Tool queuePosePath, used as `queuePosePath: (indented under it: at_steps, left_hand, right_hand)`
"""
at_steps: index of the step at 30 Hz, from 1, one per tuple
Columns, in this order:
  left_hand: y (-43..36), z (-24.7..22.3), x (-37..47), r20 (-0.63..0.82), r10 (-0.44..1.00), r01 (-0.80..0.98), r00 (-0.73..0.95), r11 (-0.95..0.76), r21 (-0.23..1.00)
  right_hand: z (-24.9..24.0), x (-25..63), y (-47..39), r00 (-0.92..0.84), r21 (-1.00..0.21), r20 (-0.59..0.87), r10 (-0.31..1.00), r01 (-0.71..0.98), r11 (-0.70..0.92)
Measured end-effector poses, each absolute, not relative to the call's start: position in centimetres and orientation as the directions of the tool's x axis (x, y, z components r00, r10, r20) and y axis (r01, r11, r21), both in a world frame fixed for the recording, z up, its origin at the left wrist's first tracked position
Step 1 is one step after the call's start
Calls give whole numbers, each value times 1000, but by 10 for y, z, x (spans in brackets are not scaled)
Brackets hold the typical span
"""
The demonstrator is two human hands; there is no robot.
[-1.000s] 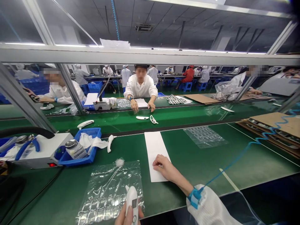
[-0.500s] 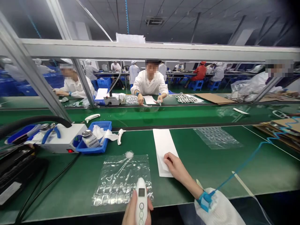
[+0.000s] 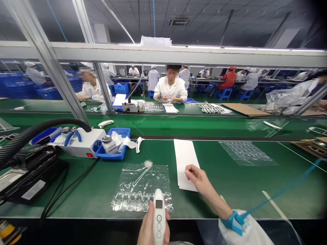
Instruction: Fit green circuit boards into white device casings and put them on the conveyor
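Note:
Low in the middle, my left hand [image 3: 147, 227] is wrapped round a white handheld device [image 3: 158, 217] with a small dark screen and round buttons. It stands in front of a clear plastic bubble sheet [image 3: 143, 183] on the green table. My right hand [image 3: 198, 177] is over the lower part of a stack of white paper [image 3: 186, 156], its fingers curled with thumb and index finger together. Whatever may be between those fingertips is too small to make out. A blue wrist strap [image 3: 233, 221] with a coiled cord is on my right wrist.
Left are a blue tray [image 3: 112, 156] with a bottle and tissues, a white box [image 3: 84, 146] with a black hose, and a small white part [image 3: 138, 145]. Another clear sheet [image 3: 246, 153] lies right. A person [image 3: 170, 86] works across the green conveyor [image 3: 153, 124].
The view has shifted, so the table items appear further right. My right hand remains at the paper, its fingers slightly more drawn together. The person opposite has raised both hands from the table.

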State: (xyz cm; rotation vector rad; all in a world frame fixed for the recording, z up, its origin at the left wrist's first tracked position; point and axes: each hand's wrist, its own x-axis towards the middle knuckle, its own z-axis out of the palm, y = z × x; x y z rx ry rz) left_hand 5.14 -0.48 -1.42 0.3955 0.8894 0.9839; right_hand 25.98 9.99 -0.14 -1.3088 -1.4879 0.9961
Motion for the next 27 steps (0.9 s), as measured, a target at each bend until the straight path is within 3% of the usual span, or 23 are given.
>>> queuePosePath:
  at_steps: [4, 7, 14, 27]
  left_hand:
    - [-5, -19, 51, -493, 838, -523, 234, 536, 663]
    - [-6, -21, 50, -517, 834, -452, 194, 544, 707]
    - [-9, -12, 50, -540, 835, -400, 110, 534, 745]
    - [-12, -15, 51, -563, 821, -415, 89, 545, 728]
  right_hand:
    - [26, 212, 55, -305, -995, -12, 952, 101, 20]
    - [35, 185, 32, -420, -996, -29, 907, 87, 9]
    - [32, 173, 31, -408, -945, 35, 912, 284, 163]
    - [33, 174, 32, -423, -965, 6, 906, 236, 117]
